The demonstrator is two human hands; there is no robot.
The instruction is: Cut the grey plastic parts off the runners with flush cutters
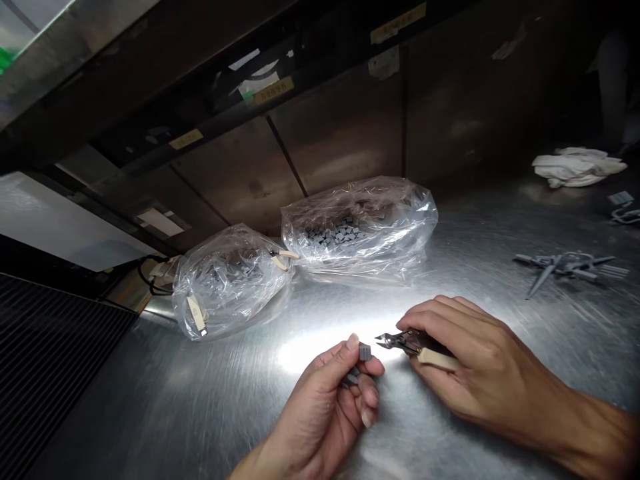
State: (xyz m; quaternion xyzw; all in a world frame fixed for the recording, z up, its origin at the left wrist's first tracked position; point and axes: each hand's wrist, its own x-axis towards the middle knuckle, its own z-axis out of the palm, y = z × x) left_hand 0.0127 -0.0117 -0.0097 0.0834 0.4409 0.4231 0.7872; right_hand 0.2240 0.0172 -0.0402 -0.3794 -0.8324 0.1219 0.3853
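Observation:
My left hand (330, 393) pinches a small grey ribbed plastic piece (365, 353) between thumb and forefinger, and a second grey piece (351, 379) sits lower among the fingers. My right hand (465, 360) grips flush side cutters (400, 341) with cream handles, their jaws pointing left, a short gap from the piece. Two clear plastic bags lie beyond my hands on the brushed steel table (200, 400). The right bag (360, 227) and the left bag (225, 283) both hold many small grey pieces.
A grey plastic runner with branching arms (565, 267) lies on the table to the right, with more grey parts (625, 215) at the right edge. A crumpled white cloth (575, 167) sits at the back right. A dark ribbed panel (50, 373) borders the table's left side.

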